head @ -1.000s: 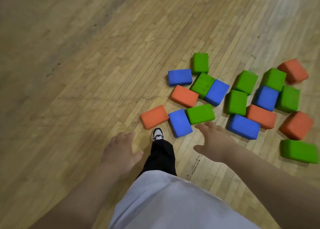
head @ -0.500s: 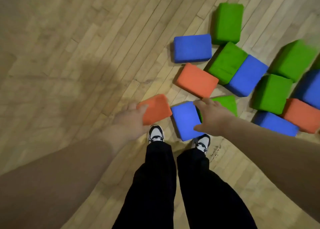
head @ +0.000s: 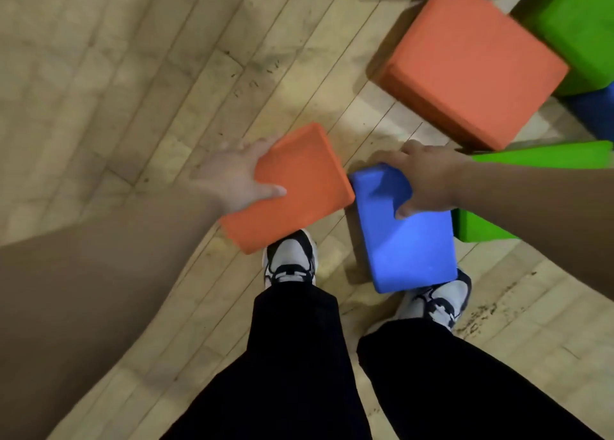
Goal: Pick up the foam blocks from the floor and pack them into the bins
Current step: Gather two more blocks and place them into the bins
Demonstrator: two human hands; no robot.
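My left hand [head: 236, 177] grips the left edge of an orange foam block [head: 299, 190], thumb on its top face, and the block is tilted up off the wooden floor. My right hand [head: 428, 180] grips the far end of a blue foam block [head: 405, 240], thumb on top. That blue block lies just in front of my right shoe. A second, larger-looking orange block [head: 471, 64] lies on the floor at the upper right. No bin is in view.
A green block [head: 531, 160] lies under my right forearm, another green block [head: 581, 24] sits at the top right corner, and blue blocks [head: 594, 113] show at the right edge. My legs and both shoes [head: 289, 260] stand below the held blocks. Bare wooden floor [head: 116, 74] spreads to the left.
My head has dropped much closer to the floor. My left hand closed on the orange block and lifted its edge; my right hand closed on the blue block.
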